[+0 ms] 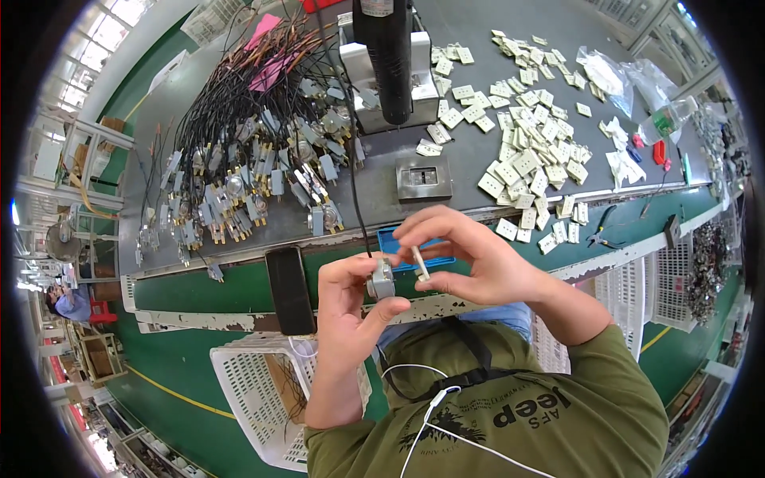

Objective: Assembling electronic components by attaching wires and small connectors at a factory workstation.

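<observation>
My left hand is closed around a grey socket housing, whose black cable runs up from it. Close beside it, my right hand pinches a small white socket plate edge-on between thumb and fingers. A narrow gap separates plate and housing. Behind the hands lies a blue tray, partly hidden by my fingers. Beyond that, a metal fixture block with a slot sits on the grey worktop, before a press with a black cylinder.
Grey housings with black cables heap up at the left. Many white plates are scattered at the right. A phone lies at the front edge; pliers and a plastic bottle are at the right. A white basket stands below.
</observation>
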`<action>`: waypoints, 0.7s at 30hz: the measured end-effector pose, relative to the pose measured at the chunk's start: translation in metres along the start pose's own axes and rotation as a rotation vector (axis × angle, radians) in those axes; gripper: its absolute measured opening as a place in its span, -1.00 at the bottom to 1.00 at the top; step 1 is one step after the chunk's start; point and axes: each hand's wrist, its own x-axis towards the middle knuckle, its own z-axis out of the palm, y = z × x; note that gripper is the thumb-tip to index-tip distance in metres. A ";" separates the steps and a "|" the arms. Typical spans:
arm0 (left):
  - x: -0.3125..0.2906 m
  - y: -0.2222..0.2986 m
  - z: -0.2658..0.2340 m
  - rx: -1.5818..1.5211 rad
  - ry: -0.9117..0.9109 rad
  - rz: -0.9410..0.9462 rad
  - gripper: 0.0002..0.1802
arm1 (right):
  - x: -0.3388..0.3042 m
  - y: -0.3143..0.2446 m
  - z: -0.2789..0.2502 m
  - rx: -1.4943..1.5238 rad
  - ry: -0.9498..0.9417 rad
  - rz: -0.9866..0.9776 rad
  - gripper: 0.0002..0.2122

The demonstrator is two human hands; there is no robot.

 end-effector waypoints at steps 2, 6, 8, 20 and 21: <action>-0.002 0.001 0.004 -0.033 0.045 0.004 -0.37 | -0.003 0.000 0.004 -0.035 0.000 -0.024 -0.55; -0.001 0.004 0.005 -0.023 0.096 0.014 -0.39 | -0.003 0.000 0.007 -0.172 0.026 -0.098 -0.56; -0.001 0.005 0.004 0.015 0.111 0.026 -0.38 | -0.001 -0.003 0.008 -0.221 0.033 -0.120 -0.56; -0.002 0.005 0.004 0.149 0.069 0.047 -0.41 | 0.003 -0.009 0.009 -0.554 0.054 -0.287 -0.54; -0.002 0.004 0.004 0.163 0.069 0.074 -0.41 | 0.002 -0.009 0.010 -0.563 0.055 -0.297 -0.53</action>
